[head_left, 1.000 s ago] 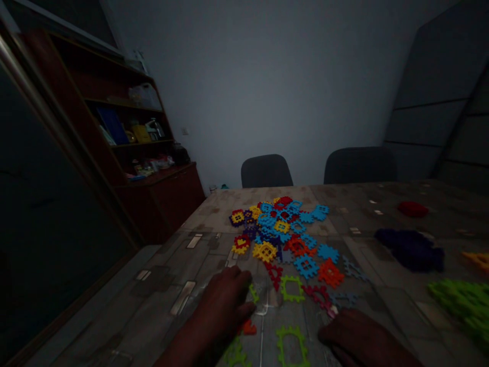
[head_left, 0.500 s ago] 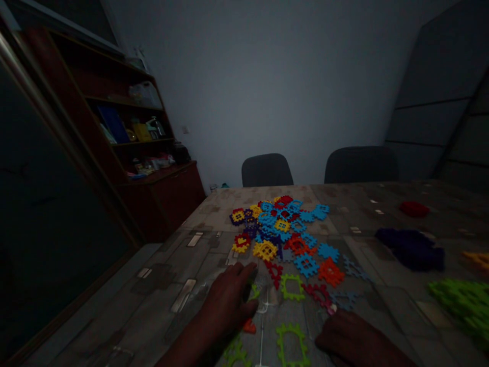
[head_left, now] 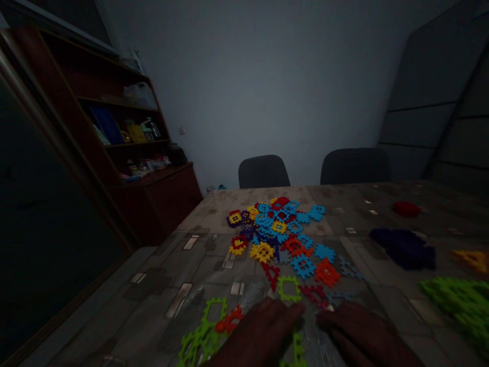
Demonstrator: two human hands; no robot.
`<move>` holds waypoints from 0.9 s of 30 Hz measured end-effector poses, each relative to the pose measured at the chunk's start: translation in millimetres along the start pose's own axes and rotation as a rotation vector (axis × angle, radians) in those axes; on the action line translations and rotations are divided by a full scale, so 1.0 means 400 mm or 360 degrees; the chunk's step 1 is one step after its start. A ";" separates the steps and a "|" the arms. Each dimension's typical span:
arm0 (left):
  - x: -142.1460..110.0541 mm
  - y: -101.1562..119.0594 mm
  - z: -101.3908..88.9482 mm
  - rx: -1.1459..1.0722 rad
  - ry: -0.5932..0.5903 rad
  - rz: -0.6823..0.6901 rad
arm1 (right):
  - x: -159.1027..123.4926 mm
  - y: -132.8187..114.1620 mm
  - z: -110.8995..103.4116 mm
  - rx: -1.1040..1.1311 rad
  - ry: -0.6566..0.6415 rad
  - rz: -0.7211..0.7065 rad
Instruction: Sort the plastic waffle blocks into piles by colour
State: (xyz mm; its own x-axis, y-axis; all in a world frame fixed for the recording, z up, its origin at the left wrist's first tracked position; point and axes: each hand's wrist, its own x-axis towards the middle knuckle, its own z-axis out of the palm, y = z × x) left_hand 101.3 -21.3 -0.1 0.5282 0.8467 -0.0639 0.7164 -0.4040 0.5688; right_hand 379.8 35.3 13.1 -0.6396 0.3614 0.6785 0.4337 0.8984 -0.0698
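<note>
My left hand [head_left: 265,329] reaches rightward at the bottom middle, its fingers stretched out over a lime-green square frame piece [head_left: 298,349] that is mostly covered. Close by, my right hand [head_left: 357,326] lies low over the table with fingers extended leftward; I see nothing held in it. Left of my left hand lie a green frame piece [head_left: 215,310], an orange toothed piece [head_left: 232,319] and more green pieces [head_left: 195,346], touching or overlapping. Just beyond my hands are another green frame [head_left: 289,289] and a dark red triangular piece [head_left: 314,294].
A heap of blue, yellow, red and purple interlocking plastic pieces [head_left: 273,224] covers the table's middle. To the right are a purple stack [head_left: 403,247], a red piece [head_left: 406,208], yellow pieces [head_left: 471,260] and a green stack [head_left: 458,306]. Two chairs [head_left: 263,171] stand behind the table [head_left: 160,300].
My left hand has moved right and nearer, onto the green square frame. The green and orange pieces by it now lie farther left, uncovered. My right hand's fingers look more extended.
</note>
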 end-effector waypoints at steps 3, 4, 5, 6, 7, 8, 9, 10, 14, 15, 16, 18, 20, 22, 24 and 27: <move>0.023 -0.007 0.026 0.0078 -0.0067 -0.0010 | -0.001 0.017 -0.001 0.0100 0.0062 0.0047; 0.026 -0.009 0.030 0.0093 -0.0048 -0.0019 | -0.003 0.019 -0.001 0.0138 0.0060 0.0063; 0.028 -0.010 0.031 0.0097 -0.0035 -0.0023 | -0.005 0.021 0.000 0.0164 0.0064 0.0072; 0.028 -0.010 0.031 0.0099 -0.0038 -0.0023 | -0.007 0.021 0.001 0.0175 0.0066 0.0076; 0.027 -0.010 0.031 0.0103 -0.0043 -0.0032 | -0.010 0.021 0.002 0.0174 0.0056 0.0076; 0.026 -0.009 0.031 0.0109 -0.0057 -0.0041 | -0.012 0.020 0.004 0.0165 0.0037 0.0076; 0.026 -0.008 0.031 0.0115 -0.0066 -0.0054 | -0.014 0.019 0.006 0.0158 0.0026 0.0072; 0.027 -0.008 0.033 0.0122 -0.0064 -0.0069 | -0.015 0.019 0.007 0.0150 0.0010 0.0074; 0.039 -0.019 0.056 0.0128 0.0007 -0.0075 | -0.015 0.021 0.010 0.0100 0.0038 0.0043; 0.042 -0.023 0.064 0.0141 0.0033 -0.0071 | -0.015 0.021 0.010 0.0080 0.0045 0.0036; 0.043 -0.026 0.071 0.0162 0.0047 -0.0061 | -0.017 0.022 0.011 0.0064 0.0046 0.0031; 0.038 -0.028 0.074 0.0214 0.0087 -0.0013 | -0.023 0.024 0.015 0.0076 0.0047 0.0035; 0.022 -0.022 0.054 0.0236 0.0175 0.0058 | -0.030 0.029 0.020 0.0141 0.0059 0.0055; -0.003 -0.014 0.005 0.0221 0.0358 0.0070 | -0.029 0.034 0.023 0.0212 0.0041 0.0090; -0.030 -0.012 -0.067 0.0201 0.0603 -0.0046 | -0.018 0.040 0.022 0.0232 -0.0021 0.0078; -0.064 -0.035 -0.180 0.0236 0.0785 -0.0302 | 0.012 0.049 0.022 0.0138 -0.0172 -0.0056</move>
State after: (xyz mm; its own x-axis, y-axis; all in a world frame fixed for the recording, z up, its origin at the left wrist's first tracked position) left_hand 44.9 -12.5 52.5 0.1325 0.9571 0.2579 0.8537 -0.2424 0.4610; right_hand 379.5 56.7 8.4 -0.7202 0.3499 0.5990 0.3563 0.9275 -0.1134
